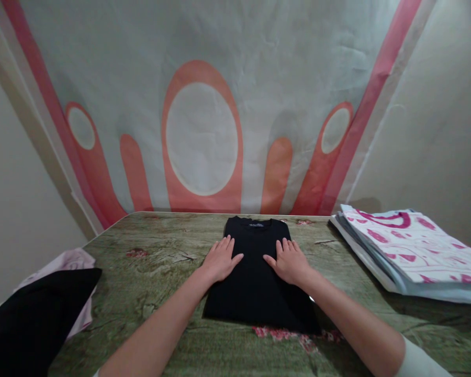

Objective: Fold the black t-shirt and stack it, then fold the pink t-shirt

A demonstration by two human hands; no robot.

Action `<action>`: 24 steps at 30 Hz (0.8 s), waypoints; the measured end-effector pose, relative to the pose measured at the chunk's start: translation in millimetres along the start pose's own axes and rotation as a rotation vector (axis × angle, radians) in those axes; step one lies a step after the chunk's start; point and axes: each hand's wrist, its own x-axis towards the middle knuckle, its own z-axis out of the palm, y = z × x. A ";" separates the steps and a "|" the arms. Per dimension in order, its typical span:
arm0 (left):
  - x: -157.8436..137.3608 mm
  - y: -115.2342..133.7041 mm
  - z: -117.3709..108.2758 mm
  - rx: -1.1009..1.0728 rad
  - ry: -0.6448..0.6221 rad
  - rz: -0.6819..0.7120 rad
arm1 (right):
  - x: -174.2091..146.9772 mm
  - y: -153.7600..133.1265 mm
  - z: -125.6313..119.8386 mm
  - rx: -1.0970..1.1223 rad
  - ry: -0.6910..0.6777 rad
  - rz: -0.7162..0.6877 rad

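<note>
Folded black shirt (pixel 255 293), flat on table (pixel 160 288)

No text is legible; the pale print (pixel 256 225) on the black shirt (pixel 255 285) is too small.

The lettering (pixel 256 225) inside the black shirt's (pixel 259 277) collar is too small to read, while the picture's edges cut off the dark cloth (pixel 39 314) and the folded stack (pixel 416 246).

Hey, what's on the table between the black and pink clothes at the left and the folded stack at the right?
The folded black shirt lies there in the head view, with the left hand and right hand on it.
</note>
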 end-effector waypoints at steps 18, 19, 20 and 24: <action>-3.3 21.7 -15.3 -0.115 -0.194 0.190 | -38.3 -33.0 -60.1 -0.124 -0.215 -0.017; 2.5 14.7 -17.5 -0.104 -0.203 0.237 | -41.7 -35.4 -63.9 -0.121 -0.233 -0.032; 8.8 8.4 -19.4 -0.086 -0.209 0.272 | -45.3 -38.0 -67.3 -0.117 -0.244 -0.048; 39.0 -8.6 -22.6 0.028 -0.190 0.274 | -59.1 -50.3 -73.6 -0.091 -0.263 -0.152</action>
